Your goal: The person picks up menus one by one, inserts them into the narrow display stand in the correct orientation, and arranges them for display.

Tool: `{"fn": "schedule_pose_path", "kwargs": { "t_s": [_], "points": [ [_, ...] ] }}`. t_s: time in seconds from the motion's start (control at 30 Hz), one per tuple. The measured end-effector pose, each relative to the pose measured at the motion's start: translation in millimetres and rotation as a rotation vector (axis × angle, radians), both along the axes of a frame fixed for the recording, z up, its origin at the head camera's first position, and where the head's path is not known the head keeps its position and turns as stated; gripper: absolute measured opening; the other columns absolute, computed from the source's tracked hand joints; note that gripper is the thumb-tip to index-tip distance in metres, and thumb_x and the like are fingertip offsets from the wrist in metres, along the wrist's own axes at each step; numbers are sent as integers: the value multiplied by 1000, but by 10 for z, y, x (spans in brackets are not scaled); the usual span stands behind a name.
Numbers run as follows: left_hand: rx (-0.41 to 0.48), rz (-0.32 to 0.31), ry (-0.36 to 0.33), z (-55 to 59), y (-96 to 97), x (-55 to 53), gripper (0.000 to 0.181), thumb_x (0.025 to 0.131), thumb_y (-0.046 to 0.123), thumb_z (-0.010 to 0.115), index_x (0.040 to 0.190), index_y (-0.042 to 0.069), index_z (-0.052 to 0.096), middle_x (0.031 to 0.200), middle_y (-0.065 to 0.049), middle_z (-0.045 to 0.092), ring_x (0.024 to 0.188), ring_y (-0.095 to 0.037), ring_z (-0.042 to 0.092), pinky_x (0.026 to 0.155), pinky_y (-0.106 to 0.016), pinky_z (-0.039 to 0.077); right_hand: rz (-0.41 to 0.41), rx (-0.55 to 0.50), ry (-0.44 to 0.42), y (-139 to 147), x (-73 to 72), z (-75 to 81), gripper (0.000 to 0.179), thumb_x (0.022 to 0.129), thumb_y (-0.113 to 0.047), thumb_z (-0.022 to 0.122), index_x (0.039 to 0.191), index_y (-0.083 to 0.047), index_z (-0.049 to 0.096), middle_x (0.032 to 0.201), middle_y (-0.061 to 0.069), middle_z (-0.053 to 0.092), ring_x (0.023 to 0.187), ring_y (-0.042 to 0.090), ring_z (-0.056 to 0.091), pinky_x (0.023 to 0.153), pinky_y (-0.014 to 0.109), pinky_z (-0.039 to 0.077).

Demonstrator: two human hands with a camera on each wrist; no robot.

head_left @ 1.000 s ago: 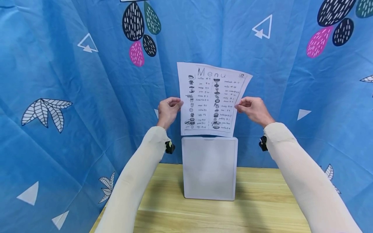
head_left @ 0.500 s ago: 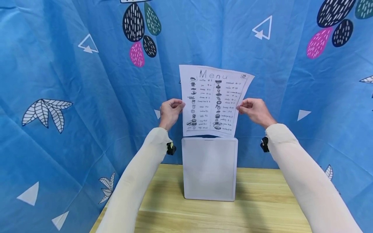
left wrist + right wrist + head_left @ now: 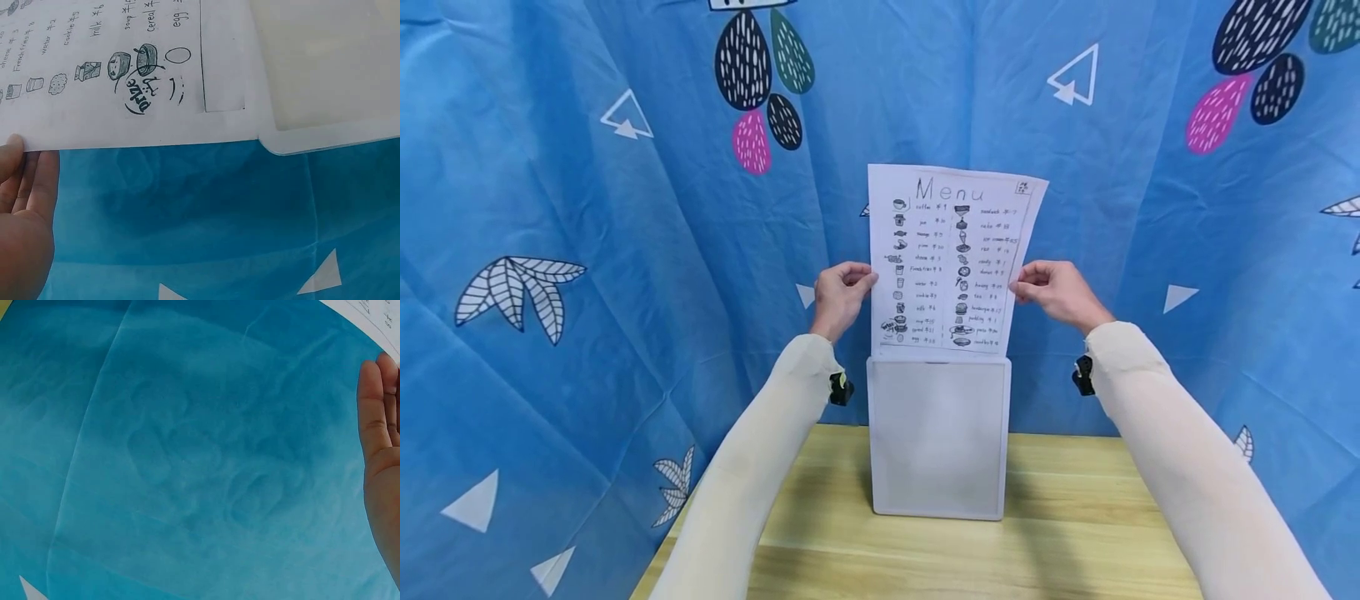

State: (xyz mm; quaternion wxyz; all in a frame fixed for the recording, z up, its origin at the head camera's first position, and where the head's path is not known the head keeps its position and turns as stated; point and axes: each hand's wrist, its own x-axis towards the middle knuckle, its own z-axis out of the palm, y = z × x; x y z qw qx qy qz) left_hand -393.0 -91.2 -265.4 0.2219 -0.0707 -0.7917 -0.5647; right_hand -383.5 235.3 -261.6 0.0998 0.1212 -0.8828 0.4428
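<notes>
A sheet of paper (image 3: 951, 258) with a hand-drawn menu is held upright in the head view. My left hand (image 3: 841, 298) pinches its left edge between thumb and fingers; in the left wrist view that hand (image 3: 25, 212) shows at the paper's edge. On the opposite side my right hand (image 3: 1060, 292) pinches the right edge, and part of it (image 3: 382, 444) shows in the right wrist view. Directly below stands a white-framed flat panel (image 3: 938, 442), upright on the table. The paper's bottom edge meets the panel's top edge, where a small dark slot shows in the middle.
A light wooden table (image 3: 1075, 517) carries the panel. Blue patterned cloth (image 3: 662, 200) hangs close behind and along the left side. Both forearms reach in on either side of the panel, with small black devices at the wrists.
The paper has come down and flattened somewhat, its bottom edge now meeting the panel's top where a gap showed before. Both hands have moved slightly lower with it. The panel stays in place.
</notes>
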Motion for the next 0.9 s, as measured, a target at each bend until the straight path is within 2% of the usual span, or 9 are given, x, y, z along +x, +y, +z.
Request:
{"fn": "schedule_pose_path", "kwargs": {
  "t_s": [0.3, 0.57, 0.9],
  "points": [
    [-1, 5, -17, -96, -18, 11, 19, 95, 16, 70, 108, 2, 73, 100, -12, 71, 92, -23, 71, 84, -31, 59, -9, 27, -6, -8, -2, -68, 32, 103, -25, 58, 120, 2, 63, 113, 21, 66, 104, 34, 63, 100, 51, 44],
    [5, -4, -34, -176, -57, 16, 18, 95, 16, 69, 107, 3, 73, 99, -11, 71, 93, -23, 71, 86, -31, 58, -3, 19, 9, -31, -6, -107, 30, 102, -22, 59, 117, 3, 64, 110, 21, 66, 102, 37, 63, 95, 48, 47],
    [7, -3, -44, -240, -96, 28, 18, 95, 15, 70, 108, 2, 73, 100, -12, 71, 92, -23, 71, 86, -32, 58, 4, 26, 6, -65, 5, -129, 32, 102, -24, 59, 118, 3, 64, 110, 22, 66, 102, 37, 62, 96, 49, 46]
  ]
}}
